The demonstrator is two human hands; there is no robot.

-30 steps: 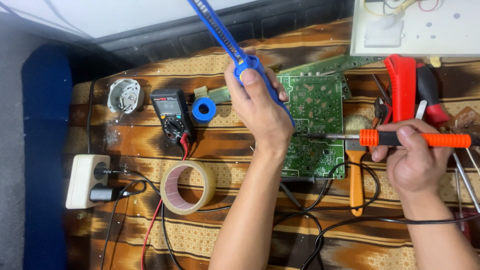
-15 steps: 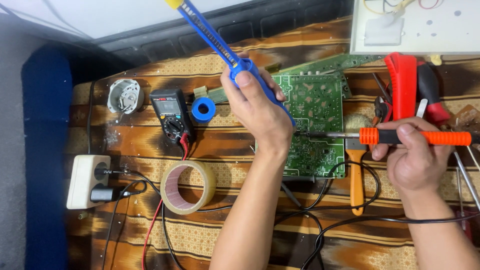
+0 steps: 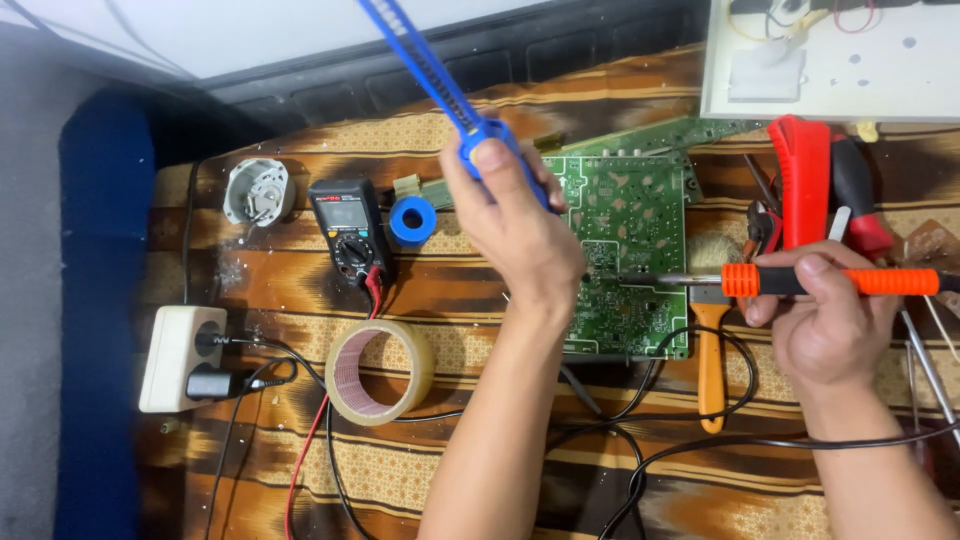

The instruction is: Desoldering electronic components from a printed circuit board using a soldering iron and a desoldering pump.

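Observation:
A green circuit board [image 3: 625, 225] lies on a brown patterned cloth [image 3: 440, 460]. My left hand [image 3: 515, 225] grips a long blue desoldering pump [image 3: 440, 85], which slants up to the left, with its lower end over the board's left side. My right hand [image 3: 825, 315] holds a soldering iron [image 3: 830, 281] with an orange handle, lying level. Its metal tip reaches left onto the board, close to my left hand.
A black multimeter [image 3: 347, 225], a blue solder spool [image 3: 412, 220], a small round motor [image 3: 258, 190] and a roll of tape [image 3: 380, 372] lie to the left. A white power strip [image 3: 170, 358] is at the far left. A brush [image 3: 711, 350], red-handled tools [image 3: 810, 180] and cables lie at the right.
The blue pump has tilted and shifted slightly in my left hand above the board. The soldering iron and my right hand have stayed nearly still.

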